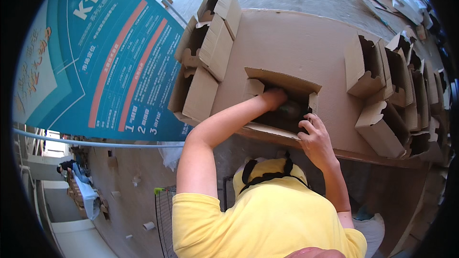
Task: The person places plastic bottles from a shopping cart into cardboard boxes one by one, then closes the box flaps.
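Head view, looking down past a yellow shirt (267, 220) at a cardboard-covered bench (296, 48). An open cardboard box (282, 86) lies at the near edge, its mouth turned toward the person. Left hand (273, 99) is pushed inside the box, closed around or against a dark greenish object (291, 110) deep in the opening; whether the fingers grip it cannot be told, since the box shadow hides them. Right hand (313, 134) rests at the lower right corner of the mouth, fingers curled over the flap edge (313, 102), bracing the box. Step in hand, judged from this pose: seating the dark object inside the box. A following move would call for the left hand clearing the opening while the right keeps the box from sliding. Folded empty boxes stand in a stack at left (205, 62) and a row at right (392, 95). A teal printed banner (105, 52) hangs at left.
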The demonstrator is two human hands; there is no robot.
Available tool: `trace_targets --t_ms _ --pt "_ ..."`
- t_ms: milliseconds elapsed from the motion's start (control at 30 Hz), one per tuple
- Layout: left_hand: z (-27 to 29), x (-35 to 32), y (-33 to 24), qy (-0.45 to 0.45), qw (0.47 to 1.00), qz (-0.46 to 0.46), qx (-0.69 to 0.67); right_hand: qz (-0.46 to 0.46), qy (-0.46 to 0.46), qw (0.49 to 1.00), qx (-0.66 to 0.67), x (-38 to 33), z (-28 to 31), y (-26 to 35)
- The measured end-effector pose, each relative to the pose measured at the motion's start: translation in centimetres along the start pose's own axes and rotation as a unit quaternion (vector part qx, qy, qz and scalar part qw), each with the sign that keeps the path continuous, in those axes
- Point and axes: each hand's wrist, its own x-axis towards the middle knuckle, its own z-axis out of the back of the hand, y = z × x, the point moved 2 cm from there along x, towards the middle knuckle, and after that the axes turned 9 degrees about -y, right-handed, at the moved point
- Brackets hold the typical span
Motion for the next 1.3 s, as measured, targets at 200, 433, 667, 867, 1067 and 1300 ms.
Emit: trace_targets --t_ms 200,433,667,867,1067,1300 --pt "7.7 -5.1 0.2 -0.146 0.961 0.019 -0.234 -0.008 0.014 1.000 0.025 0.5 0.3 -0.2" --pt "10.9 -27.0 -1.6 -0.546 0.702 0.223 -0.399 -0.052 0.049 0.997 0.016 0.9 0.0 0.0" --pt "-18.2 -57.5 -6.0 -0.689 0.334 0.603 -0.221 -0.090 0.082 0.991 -0.065 2.6 -0.8 0.6" --pt "-38.9 -60.0 -15.5 -0.173 0.481 0.840 -0.181 -0.159 0.078 0.978 -0.114 3.9 -2.7 1.6" --pt "-35.8 -52.6 -15.7 -0.204 0.389 0.829 -0.347 -0.194 0.039 0.972 -0.123 2.8 -3.5 2.9" --pt "-38.4 -52.7 -15.4 -0.319 0.224 0.801 -0.453 -0.141 0.022 0.984 -0.109 2.6 -3.8 3.1"
